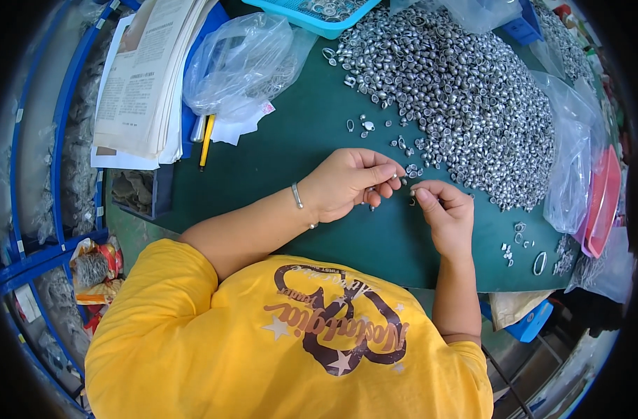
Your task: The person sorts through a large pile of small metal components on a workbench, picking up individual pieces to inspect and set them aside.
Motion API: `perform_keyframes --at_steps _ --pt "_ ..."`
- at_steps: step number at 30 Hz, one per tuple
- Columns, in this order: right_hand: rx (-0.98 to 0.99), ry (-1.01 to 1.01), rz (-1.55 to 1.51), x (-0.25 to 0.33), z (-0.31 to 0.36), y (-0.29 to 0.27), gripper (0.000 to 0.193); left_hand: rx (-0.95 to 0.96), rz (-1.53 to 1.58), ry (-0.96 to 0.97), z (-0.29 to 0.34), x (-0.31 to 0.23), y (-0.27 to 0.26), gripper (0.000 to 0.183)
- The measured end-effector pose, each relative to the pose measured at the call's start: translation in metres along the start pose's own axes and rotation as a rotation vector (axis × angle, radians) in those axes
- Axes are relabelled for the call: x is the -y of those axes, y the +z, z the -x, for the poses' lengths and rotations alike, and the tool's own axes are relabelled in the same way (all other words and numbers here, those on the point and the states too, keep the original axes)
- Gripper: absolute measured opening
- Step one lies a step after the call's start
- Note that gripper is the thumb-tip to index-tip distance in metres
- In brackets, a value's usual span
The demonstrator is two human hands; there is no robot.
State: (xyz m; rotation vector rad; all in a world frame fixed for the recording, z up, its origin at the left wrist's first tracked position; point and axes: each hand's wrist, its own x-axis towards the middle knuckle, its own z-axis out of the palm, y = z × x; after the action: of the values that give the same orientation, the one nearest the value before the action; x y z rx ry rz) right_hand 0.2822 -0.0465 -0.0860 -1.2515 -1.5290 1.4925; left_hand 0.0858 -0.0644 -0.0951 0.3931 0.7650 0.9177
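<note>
My left hand (354,185), with a silver bracelet (297,196) on its wrist, is closed in a pinch over the table. A tiny silvery metal piece (403,181) shows at its fingertips. Facing it, my right hand (445,213) pinches thumb against forefinger on another small metal bit, mostly hidden by the fingers. Only a narrow gap separates the two hands. Just beyond them lie a few loose silver metal pieces (413,170). A large heap of small, rounded, hollow-looking metal pieces (466,98) spreads over the far right of the table.
The green tabletop (298,140) carries a blue basket (333,28) of metal rings at the far edge. Papers (141,84), a clear plastic bag (238,63) and a yellow pencil (207,142) lie left. Plastic bags (567,153) and a red tray (603,202) stand right.
</note>
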Motion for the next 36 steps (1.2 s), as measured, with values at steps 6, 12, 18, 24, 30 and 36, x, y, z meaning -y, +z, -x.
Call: perform_keyframes --at_steps 6,12,18,24,30,36 --pt "0.118 0.096 -0.354 0.004 0.003 -0.004 0.008 0.095 0.152 -0.038 0.001 0.008 -0.002 0.017" --pt "0.24 0.139 -0.85 -0.005 0.002 -0.008 0.012 0.066 0.194 -0.069 0.002 0.011 0.0 0.017" --pt "0.041 0.197 -0.563 -0.004 -0.005 -0.015 0.014 0.04 0.258 -0.038 0.003 0.007 -0.008 0.015" --pt "-0.101 -0.291 0.705 -0.001 -0.014 0.01 0.014 -0.144 -0.411 0.185 -0.006 -0.01 -0.004 0.012" --pt "-0.059 -0.008 0.407 0.0 -0.012 0.003 0.01 -0.167 -1.39 0.74 -0.024 -0.004 0.007 0.008" --pt "0.069 0.427 -0.694 0.001 -0.006 -0.023 0.007 -0.162 -1.587 0.753 -0.032 0.009 0.006 0.008"
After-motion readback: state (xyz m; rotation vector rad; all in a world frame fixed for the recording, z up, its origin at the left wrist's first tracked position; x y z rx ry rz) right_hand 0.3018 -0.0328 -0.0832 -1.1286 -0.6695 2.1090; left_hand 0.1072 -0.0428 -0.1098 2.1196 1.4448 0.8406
